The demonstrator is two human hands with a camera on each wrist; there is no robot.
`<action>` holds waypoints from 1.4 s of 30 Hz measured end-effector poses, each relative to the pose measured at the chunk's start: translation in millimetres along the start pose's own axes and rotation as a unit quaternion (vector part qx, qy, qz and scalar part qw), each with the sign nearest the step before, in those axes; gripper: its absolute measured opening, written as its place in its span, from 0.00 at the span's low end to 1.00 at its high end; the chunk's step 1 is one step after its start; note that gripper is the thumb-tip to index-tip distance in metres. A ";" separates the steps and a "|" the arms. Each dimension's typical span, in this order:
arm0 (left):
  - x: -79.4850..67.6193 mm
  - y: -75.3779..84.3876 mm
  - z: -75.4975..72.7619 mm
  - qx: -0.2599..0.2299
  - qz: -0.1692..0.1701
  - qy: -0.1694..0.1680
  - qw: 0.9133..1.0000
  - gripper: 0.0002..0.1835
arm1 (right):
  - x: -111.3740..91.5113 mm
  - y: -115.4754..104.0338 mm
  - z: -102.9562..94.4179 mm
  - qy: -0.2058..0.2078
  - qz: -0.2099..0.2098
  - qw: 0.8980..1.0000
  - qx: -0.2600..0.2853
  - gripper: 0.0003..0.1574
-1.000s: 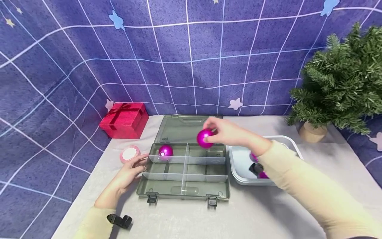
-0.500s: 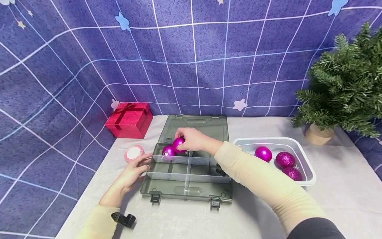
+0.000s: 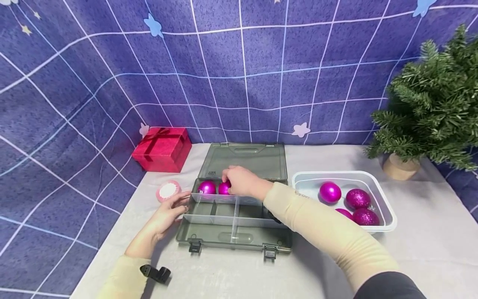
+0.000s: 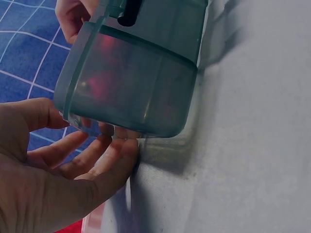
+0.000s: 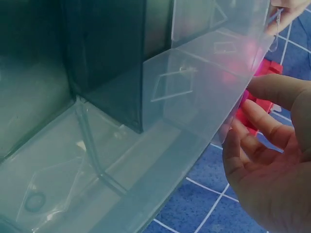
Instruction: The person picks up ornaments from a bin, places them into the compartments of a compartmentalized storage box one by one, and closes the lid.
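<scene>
A green translucent compartment box (image 3: 254,236) lies on the table, its lid (image 3: 246,160) folded back behind it. In the back left compartment sits a shiny magenta Christmas bauble (image 3: 207,187). Beside it, my right hand (image 3: 244,182) holds a second shiny bauble (image 3: 223,188) with thumb and fingertips, down inside the same compartment. The right wrist view shows that hand (image 5: 277,155) behind a clear divider, which mostly hides the bauble. My left hand (image 4: 58,179) touches the box's left side, its thumb by the rim and its fingers loosely bent along the wall.
To the right, a white plastic tub (image 3: 388,220) holds several magenta baubles, some glittery. A small artificial Christmas tree (image 3: 429,108) stands at the back right. A red gift box (image 3: 164,149) and a pink-rimmed white disc (image 3: 168,191) lie on the left.
My right hand has carried the second bauble leftward across the box and lowered it into the back left compartment beside the first. The left hand has kept its place.
</scene>
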State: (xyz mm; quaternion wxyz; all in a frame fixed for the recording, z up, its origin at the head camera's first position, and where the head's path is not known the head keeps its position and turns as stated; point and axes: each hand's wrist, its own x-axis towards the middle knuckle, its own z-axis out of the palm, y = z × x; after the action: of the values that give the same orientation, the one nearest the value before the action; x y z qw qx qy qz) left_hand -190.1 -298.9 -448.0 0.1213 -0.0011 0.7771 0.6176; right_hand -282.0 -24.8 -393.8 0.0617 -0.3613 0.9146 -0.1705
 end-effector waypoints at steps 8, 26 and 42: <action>1.6 0.1 3.3 0.001 -0.002 0.001 1.000 0.34 | -22.8 10.0 -26.7 -0.009 -0.028 0.996 0.081 0.21; -2.6 -4.1 2.9 0.015 0.000 -0.001 1.000 0.32 | -200.1 98.4 -109.9 0.099 0.103 0.968 0.209 0.15; -3.0 -2.4 4.4 0.013 0.000 -0.002 1.000 0.32 | -226.7 143.2 -63.0 0.054 0.162 0.983 0.073 0.24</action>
State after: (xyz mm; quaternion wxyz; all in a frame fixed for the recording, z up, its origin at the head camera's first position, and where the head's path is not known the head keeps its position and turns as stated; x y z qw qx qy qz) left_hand -186.0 -295.7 -450.7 0.1228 0.0016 0.7848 0.6075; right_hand -222.7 244.1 -388.4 0.0651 -0.1927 0.9482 -0.2441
